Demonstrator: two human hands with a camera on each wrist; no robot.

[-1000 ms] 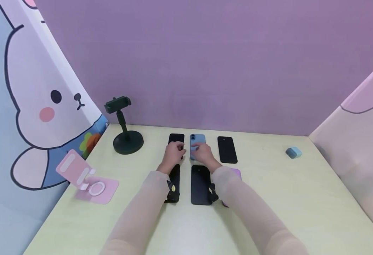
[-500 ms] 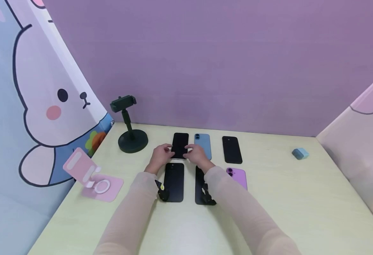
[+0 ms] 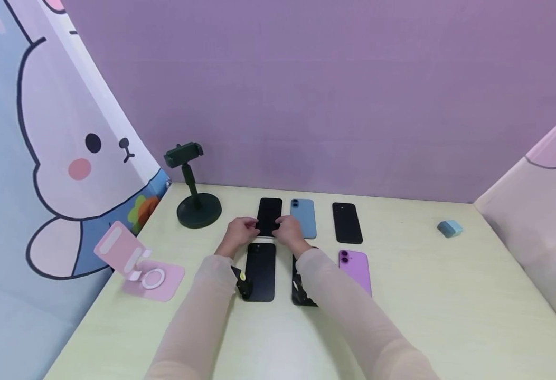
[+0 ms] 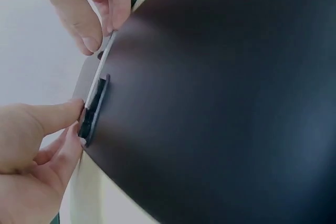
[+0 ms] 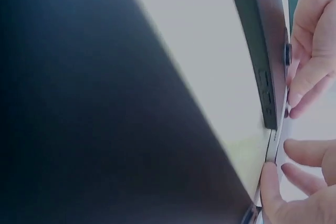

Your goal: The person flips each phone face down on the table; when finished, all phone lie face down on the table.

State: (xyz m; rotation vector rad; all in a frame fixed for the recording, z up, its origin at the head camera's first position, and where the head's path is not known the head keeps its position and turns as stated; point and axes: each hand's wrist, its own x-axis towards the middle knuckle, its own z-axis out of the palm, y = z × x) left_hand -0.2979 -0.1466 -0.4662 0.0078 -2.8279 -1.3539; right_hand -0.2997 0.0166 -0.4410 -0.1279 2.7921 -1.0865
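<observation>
A black smartphone (image 3: 269,211) lies screen up at the back of the table, between both hands. My left hand (image 3: 239,233) holds its left edge near the front corner, thumb and fingertips at the rim. On the opposite edge, my right hand (image 3: 289,232) has its fingertips at the near right corner. The left wrist view shows the left fingers (image 4: 58,116) bent at the phone's thin edge, while the dark back of a nearer phone (image 4: 210,103) fills much of that picture. A blue phone (image 3: 303,221) is just right of the right hand.
Nearer lie a dark phone (image 3: 262,274), another dark phone (image 3: 295,266) partly under the right wrist, and a purple phone (image 3: 355,268). A black phone (image 3: 347,224) lies back right. Left are a dark green stand (image 3: 198,210) and pink folding stand (image 3: 166,274); far right, a blue block (image 3: 450,228).
The right hand has moved left from over the blue phone to the black smartphone's right edge. The left hand has shifted to its left edge. Over the last half second both stay nearly still.
</observation>
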